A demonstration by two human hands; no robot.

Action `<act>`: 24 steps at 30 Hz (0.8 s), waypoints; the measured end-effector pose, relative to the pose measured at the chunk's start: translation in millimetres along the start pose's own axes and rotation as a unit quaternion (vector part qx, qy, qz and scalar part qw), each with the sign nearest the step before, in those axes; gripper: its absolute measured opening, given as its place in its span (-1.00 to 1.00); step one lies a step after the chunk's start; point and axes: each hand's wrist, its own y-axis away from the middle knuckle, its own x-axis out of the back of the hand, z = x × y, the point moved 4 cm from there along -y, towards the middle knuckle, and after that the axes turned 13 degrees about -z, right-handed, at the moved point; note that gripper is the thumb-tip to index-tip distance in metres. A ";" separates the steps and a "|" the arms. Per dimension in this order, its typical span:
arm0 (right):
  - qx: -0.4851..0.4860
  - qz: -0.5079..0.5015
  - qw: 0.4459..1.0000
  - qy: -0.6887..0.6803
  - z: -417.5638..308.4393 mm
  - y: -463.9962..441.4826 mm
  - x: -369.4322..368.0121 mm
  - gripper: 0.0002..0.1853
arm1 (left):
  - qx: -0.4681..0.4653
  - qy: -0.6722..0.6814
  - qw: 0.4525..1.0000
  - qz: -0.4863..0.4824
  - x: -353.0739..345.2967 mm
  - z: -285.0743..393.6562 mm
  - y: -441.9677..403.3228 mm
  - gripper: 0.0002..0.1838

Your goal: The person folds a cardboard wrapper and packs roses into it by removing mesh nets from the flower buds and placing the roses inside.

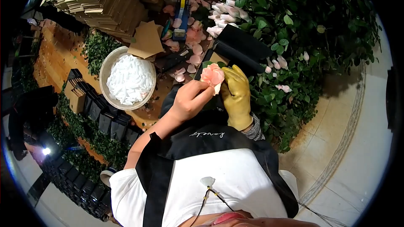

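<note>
A pink rose (212, 75) is between my two hands in front of the black apron. My bare left hand (190, 100) is closed, its thumb and fingertips pinching the petals on the flower's left side. On my right hand (237, 94) is a yellow glove. Its fingers curl round beside the bloom and hold the rose from the right; the stem is hidden. Just beyond the rose lies a black box-like holder (242, 50) with a strip of cardboard by it.
A round tub (104, 65) of white sleeves stands to the left, a cardboard piece (146, 40) at its rim. Behind are stacked cardboard sheets (101, 6), a blue tape dispenser (181, 23) and loose petals (195, 35). Leafy rose stems (290, 29) with net-wrapped blooms (227, 10) fill the right.
</note>
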 end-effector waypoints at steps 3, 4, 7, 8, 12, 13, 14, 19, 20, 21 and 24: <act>-0.012 -0.004 1.000 0.013 -2.3 1.1 -1.0 -0.76 | -0.018 0.007 1.000 0.010 -3.8 -8.6 9.2 -0.75; -0.044 0.021 0.996 -0.070 -4.1 -1.7 3.9 -0.77 | -0.035 0.010 0.999 0.016 -4.8 -10.4 12.2 -0.74; -0.074 0.003 0.991 -0.114 13.6 7.4 12.1 -0.77 | -0.014 0.000 0.999 0.045 -5.7 -26.4 25.0 -0.73; -0.070 0.005 0.992 -0.102 20.6 9.9 13.4 -0.76 | 0.029 0.000 0.998 0.054 -3.2 -35.9 28.2 -0.84; -0.098 -0.008 0.987 -0.127 19.6 10.8 19.7 -0.72 | 0.313 -0.090 0.945 -0.034 5.4 -85.5 26.6 -0.59; -0.106 -0.016 0.985 -0.136 16.6 8.9 20.0 -0.71 | 0.319 -0.122 0.939 -0.038 9.2 -87.2 24.8 -0.50; -0.116 -0.005 0.981 -0.153 12.7 7.0 20.2 -0.76 | 0.319 -0.123 0.939 -0.036 11.8 -85.8 21.9 -0.50; -0.105 0.000 0.983 -0.151 14.8 6.1 13.8 -0.73 | 0.164 0.112 0.979 -0.037 22.1 -28.6 -24.0 -0.50; -0.086 0.001 0.985 -0.146 15.0 4.6 12.0 -0.73 | 0.132 0.124 0.982 -0.050 19.5 -16.7 -31.4 -0.54; -0.068 0.003 0.988 -0.140 14.6 3.4 11.5 -0.73 | 0.125 0.124 0.983 -0.058 13.6 -12.0 -33.6 -0.56; -0.060 0.025 0.992 -0.105 13.3 2.3 13.3 -0.74 | 0.110 0.122 0.986 -0.033 -4.2 -11.2 -31.2 -0.67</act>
